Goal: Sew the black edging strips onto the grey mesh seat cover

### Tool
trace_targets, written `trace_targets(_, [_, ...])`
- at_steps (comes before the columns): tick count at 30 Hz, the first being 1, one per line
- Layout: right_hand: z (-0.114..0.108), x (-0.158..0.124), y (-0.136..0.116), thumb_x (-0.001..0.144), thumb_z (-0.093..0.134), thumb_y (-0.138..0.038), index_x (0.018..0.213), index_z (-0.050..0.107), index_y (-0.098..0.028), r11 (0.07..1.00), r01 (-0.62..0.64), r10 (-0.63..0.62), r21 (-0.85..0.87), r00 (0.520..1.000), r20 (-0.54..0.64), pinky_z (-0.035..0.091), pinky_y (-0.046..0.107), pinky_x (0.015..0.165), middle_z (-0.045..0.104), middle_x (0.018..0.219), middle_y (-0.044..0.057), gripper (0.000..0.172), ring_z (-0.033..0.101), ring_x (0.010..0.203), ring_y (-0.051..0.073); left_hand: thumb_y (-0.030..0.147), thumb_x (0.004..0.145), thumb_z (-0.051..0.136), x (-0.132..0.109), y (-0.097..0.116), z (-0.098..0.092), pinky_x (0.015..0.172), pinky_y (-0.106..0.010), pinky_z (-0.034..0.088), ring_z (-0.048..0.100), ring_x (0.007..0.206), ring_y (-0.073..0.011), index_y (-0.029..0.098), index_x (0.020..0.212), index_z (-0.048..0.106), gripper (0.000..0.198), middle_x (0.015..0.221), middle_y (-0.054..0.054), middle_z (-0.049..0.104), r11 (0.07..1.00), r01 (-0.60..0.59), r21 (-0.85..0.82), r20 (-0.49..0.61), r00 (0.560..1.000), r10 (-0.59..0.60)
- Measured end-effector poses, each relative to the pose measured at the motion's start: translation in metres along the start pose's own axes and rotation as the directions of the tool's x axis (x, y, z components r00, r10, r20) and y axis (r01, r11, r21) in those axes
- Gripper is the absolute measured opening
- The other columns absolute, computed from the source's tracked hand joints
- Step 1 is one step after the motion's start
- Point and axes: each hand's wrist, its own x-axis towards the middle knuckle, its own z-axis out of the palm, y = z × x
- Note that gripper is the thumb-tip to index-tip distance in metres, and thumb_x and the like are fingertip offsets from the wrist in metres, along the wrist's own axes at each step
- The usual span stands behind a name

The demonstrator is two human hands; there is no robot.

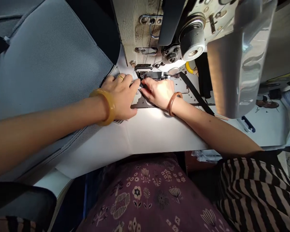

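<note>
At the sewing machine (145, 32), both hands lie flat with fingers stretched out, pressing rather than gripping. The left hand (120, 95) rests on the edge of the grey fabric (50, 64) – its forefinger reaches to the presser foot (145, 74). The right hand (158, 92) lies on the metal plate (183, 88), fingertips just under the foot, meeting the left forefinger. A black strap (195, 95) crosses the plate on the white table (147, 132).
</note>
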Motion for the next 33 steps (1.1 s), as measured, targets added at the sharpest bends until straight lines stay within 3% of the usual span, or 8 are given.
trace_targets(6, [-0.001, 0.003, 0.003, 0.099, 0.025, -0.034, 0.124, 0.058, -0.017, 1.0, 0.012, -0.012, -0.015, 1.0, -0.009, 0.046, 0.031, 0.079, 0.073, 0.096, 0.009, 0.045, 0.067, 0.091, 0.022, 0.013, 0.078, 0.047, 0.006, -0.013, 0.007, 0.092, -0.039, 0.045, 0.052, 0.111, -0.0304, 0.009, 0.124, 0.052, 0.046, 0.114, -0.015, 0.057, 0.989, -0.09, 0.12, -0.05, 0.994, 0.097])
trace_targets(11, [0.001, 0.007, 0.001, 0.095, 0.026, -0.03, 0.123, 0.058, -0.017, 1.0, 0.013, -0.014, -0.01, 0.999, -0.03, 0.047, 0.036, 0.08, 0.073, 0.095, 0.011, 0.044, 0.068, 0.091, 0.025, 0.009, 0.081, 0.046, 0.015, -0.029, 0.009, 0.095, -0.039, 0.045, 0.05, 0.114, -0.0293, 0.012, 0.118, 0.056, 0.039, 0.117, -0.012, 0.057, 0.964, -0.173, 0.202, -0.062, 0.98, 0.189])
trace_targets(15, [0.001, 0.008, 0.003, 0.093, 0.027, -0.03, 0.124, 0.057, -0.015, 0.998, 0.067, -0.067, -0.019, 0.998, -0.016, 0.047, 0.039, 0.08, 0.072, 0.098, 0.013, 0.046, 0.067, 0.09, 0.026, 0.004, 0.082, 0.043, 0.012, -0.026, 0.015, 0.091, -0.042, 0.046, 0.049, 0.113, -0.03, 0.005, 0.118, 0.056, 0.039, 0.115, -0.014, 0.055, 0.952, -0.21, 0.224, -0.118, 0.963, 0.241])
trace_targets(20, [-0.003, 0.005, 0.006, 0.094, 0.024, -0.028, 0.123, 0.059, -0.016, 0.989, 0.124, -0.12, -0.08, 0.991, 0.052, 0.045, 0.035, 0.075, 0.072, 0.097, 0.011, 0.047, 0.065, 0.087, 0.024, 0.006, 0.077, 0.045, 0.002, -0.017, 0.017, 0.08, -0.036, 0.048, 0.053, 0.098, -0.0274, 0.008, 0.106, 0.061, 0.032, 0.096, -0.011, 0.057, 0.903, -0.264, 0.34, -0.04, 0.955, 0.295])
trace_targets(22, [-0.005, 0.003, 0.007, 0.095, 0.023, -0.028, 0.125, 0.058, -0.017, 0.984, 0.136, -0.127, -0.119, 0.989, 0.078, 0.043, 0.033, 0.074, 0.072, 0.095, 0.01, 0.048, 0.065, 0.087, 0.023, 0.007, 0.077, 0.044, 0.0, -0.015, 0.017, 0.08, -0.036, 0.048, 0.054, 0.094, -0.0268, 0.008, 0.108, 0.061, 0.035, 0.094, -0.011, 0.057, 0.918, -0.246, 0.313, -0.063, 0.958, 0.278])
trace_targets(27, [-0.009, -0.007, 0.005, 0.097, 0.022, -0.032, 0.135, 0.052, -0.015, 0.976, 0.154, -0.13, -0.157, 0.98, 0.151, 0.041, 0.032, 0.072, 0.071, 0.089, 0.012, 0.051, 0.064, 0.084, 0.023, 0.011, 0.069, 0.05, 0.005, -0.019, 0.018, 0.083, -0.039, 0.047, 0.054, 0.098, -0.0281, 0.009, 0.134, 0.048, 0.065, 0.105, -0.012, 0.059, 0.963, -0.226, 0.146, -0.125, 0.962, 0.244])
trace_targets(33, [-0.013, -0.013, 0.0, 0.095, 0.017, -0.029, 0.137, 0.047, -0.007, 0.968, 0.195, -0.159, -0.158, 0.964, 0.213, 0.039, 0.035, 0.074, 0.071, 0.091, 0.016, 0.056, 0.064, 0.086, 0.026, 0.01, 0.07, 0.047, 0.014, -0.03, 0.02, 0.084, -0.039, 0.047, 0.055, 0.094, -0.0274, 0.01, 0.118, 0.062, 0.051, 0.098, -0.012, 0.061, 0.939, -0.293, 0.179, -0.137, 0.938, 0.319])
